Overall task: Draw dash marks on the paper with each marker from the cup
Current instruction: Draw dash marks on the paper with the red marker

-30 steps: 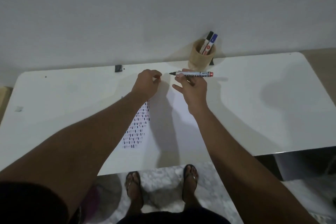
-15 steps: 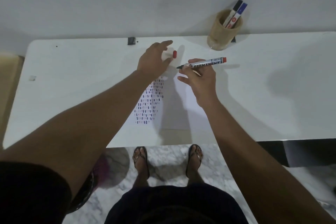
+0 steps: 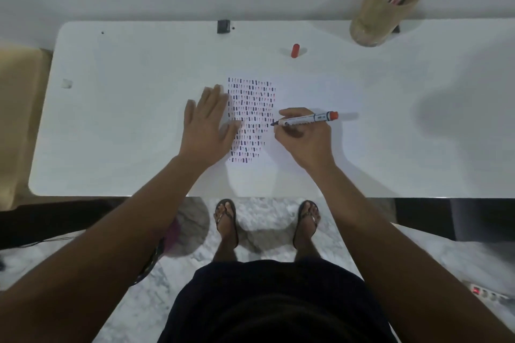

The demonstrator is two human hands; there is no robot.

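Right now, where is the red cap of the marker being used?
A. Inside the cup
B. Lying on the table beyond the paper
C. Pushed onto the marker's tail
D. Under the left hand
B: the red cap lies alone on the table, beyond the paper, while the right hand holds the uncapped marker at the dashes.

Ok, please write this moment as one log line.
left hand flat on paper | right hand holds marker, tip at dashes | cap off

Three markers: two in one cup (image 3: 381, 11), one (image 3: 305, 119) held; one loose cap (image 3: 294, 50).
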